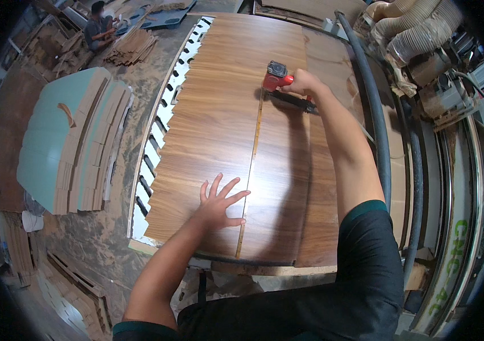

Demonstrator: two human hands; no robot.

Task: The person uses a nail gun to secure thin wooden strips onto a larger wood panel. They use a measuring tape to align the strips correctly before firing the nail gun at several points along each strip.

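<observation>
In my right hand (pixel 304 83) is a red and black nail gun (pixel 279 77), its fingers closed round the handle. The tool's nose bears on the far part of a narrow light strip (pixel 258 126) that runs lengthwise over a wood-grain panel (pixel 213 113). My left hand (pixel 220 206) lies with fingers spread on the near part of the panel, thumb and fingertips touching the strip. The panel's left edge is toothed in steps. Beneath it shows a white board (pixel 152 153) with dark slots.
Stacked pale green panels (pixel 63 131) stand on the floor at left. A person (pixel 98 28) sits at the far left beside a pile of wood pieces (pixel 133 46). A dark pipe (pixel 370 96) and machinery with ribbed hoses (pixel 426 34) run along the right.
</observation>
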